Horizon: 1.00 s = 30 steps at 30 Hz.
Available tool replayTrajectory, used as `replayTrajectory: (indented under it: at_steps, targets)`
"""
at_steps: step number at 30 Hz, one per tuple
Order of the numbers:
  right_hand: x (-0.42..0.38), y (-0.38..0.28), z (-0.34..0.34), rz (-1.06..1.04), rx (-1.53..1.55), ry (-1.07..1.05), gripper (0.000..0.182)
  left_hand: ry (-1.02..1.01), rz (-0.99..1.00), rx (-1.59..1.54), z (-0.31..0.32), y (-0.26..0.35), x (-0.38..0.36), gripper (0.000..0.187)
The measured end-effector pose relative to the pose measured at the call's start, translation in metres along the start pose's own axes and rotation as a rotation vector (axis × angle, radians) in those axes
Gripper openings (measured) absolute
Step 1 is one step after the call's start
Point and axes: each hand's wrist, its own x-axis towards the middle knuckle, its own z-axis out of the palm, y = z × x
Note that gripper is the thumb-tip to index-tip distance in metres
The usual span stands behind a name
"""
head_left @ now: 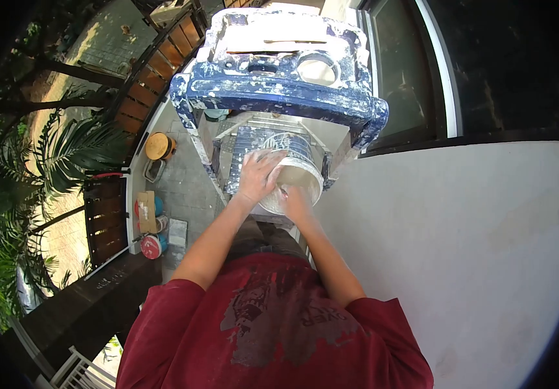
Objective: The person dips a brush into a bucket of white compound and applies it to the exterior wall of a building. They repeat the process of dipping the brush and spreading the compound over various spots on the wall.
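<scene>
A paint-smeared white bucket (310, 174) is tilted toward me on a blue step of the ladder (279, 91), with pale material on its inner wall. My left hand (261, 174) grips the bucket at its left rim, fingers along the outside. My right hand (297, 202) reaches into the bucket's mouth, fingers curled in. Whatever it holds is mostly hidden by the hand and too small to name.
The ladder's top tray (273, 84), splattered white, stands beyond the bucket. To the right are a pale wall (448, 246) and a dark window (409, 71). Below left, several pails, a cardboard box (147, 211) and a yellow-topped container (158, 146) sit on the tiled floor by a wooden fence.
</scene>
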Motion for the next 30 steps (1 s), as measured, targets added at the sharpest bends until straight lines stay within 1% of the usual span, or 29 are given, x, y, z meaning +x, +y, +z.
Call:
replayTrajectory:
  at_steps: [1,2,4,5,7,8,10,11,13,14,16,17,19,20,22,23,25,26,28,29,30]
  targets:
    - [-0.001,-0.005,-0.002,0.007,0.072,0.020,0.023,0.005,0.011,-0.002,0.002,-0.001,0.002,0.039]
    - [-0.001,-0.011,-0.003,0.008,0.074,0.029,0.023,0.007,0.014,0.025,0.003,-0.002,0.002,0.038]
    - [-0.005,-0.019,0.002,0.015,0.015,0.179,0.025,-0.014,0.046,0.040,0.002,-0.005,0.001,0.038]
    - [-0.006,-0.014,0.008,0.034,0.022,0.200,0.025,-0.022,0.039,0.046,0.002,-0.006,0.001,0.038]
    - [-0.002,-0.009,0.009,0.011,-0.073,-0.065,0.029,-0.027,0.055,0.042,0.004,-0.007,0.004,0.038]
    - [0.000,-0.012,0.008,0.024,-0.069,-0.043,0.029,-0.010,0.061,0.047,0.004,-0.009,0.003,0.039]
    - [-0.006,-0.019,0.009,0.131,0.032,0.113,0.031,-0.009,0.076,0.042,0.006,-0.009,-0.001,0.039]
    - [-0.006,-0.016,0.013,0.144,0.035,0.123,0.031,0.000,0.060,0.029,0.006,-0.009,-0.002,0.040]
    - [-0.010,-0.013,0.017,0.069,-0.071,0.123,0.029,-0.005,0.047,0.008,0.004,-0.005,-0.009,0.040]
    - [-0.015,-0.013,0.017,0.080,-0.069,0.130,0.029,-0.006,0.033,-0.001,0.003,-0.003,-0.011,0.040]
    - [-0.022,-0.015,0.015,0.101,0.079,0.176,0.030,-0.009,0.038,-0.016,0.001,-0.003,-0.012,0.040]
    - [-0.029,-0.017,0.015,0.109,0.081,0.192,0.030,-0.020,0.050,-0.029,0.001,-0.003,-0.014,0.040]
    - [-0.044,-0.019,0.019,0.093,0.062,0.411,0.032,-0.036,0.079,-0.048,0.004,-0.005,-0.015,0.039]
    - [-0.049,-0.016,0.022,0.107,0.067,0.427,0.032,-0.044,0.069,-0.095,0.005,-0.005,-0.017,0.038]
    - [-0.062,-0.013,0.028,0.176,0.372,0.494,0.036,-0.069,0.080,-0.154,0.003,-0.005,-0.023,0.037]
    - [-0.069,-0.014,0.030,0.187,0.370,0.516,0.036,-0.060,0.054,-0.201,0.003,-0.003,-0.021,0.036]
    - [-0.085,-0.015,0.030,0.135,0.500,0.619,0.044,-0.042,0.003,-0.277,0.005,0.002,-0.018,0.033]
    - [-0.088,-0.013,0.026,0.139,0.492,0.643,0.044,-0.043,0.023,-0.292,0.005,0.002,-0.015,0.033]
    - [-0.092,-0.011,0.019,0.517,1.059,0.417,0.053,-0.120,-0.034,-0.279,0.004,-0.002,-0.009,0.036]
    - [-0.094,-0.009,0.015,0.513,1.059,0.437,0.053,-0.127,-0.030,-0.281,0.006,-0.004,-0.006,0.037]
    - [-0.097,-0.006,0.012,0.450,1.274,0.461,0.056,-0.127,-0.015,-0.287,0.008,-0.006,-0.004,0.037]
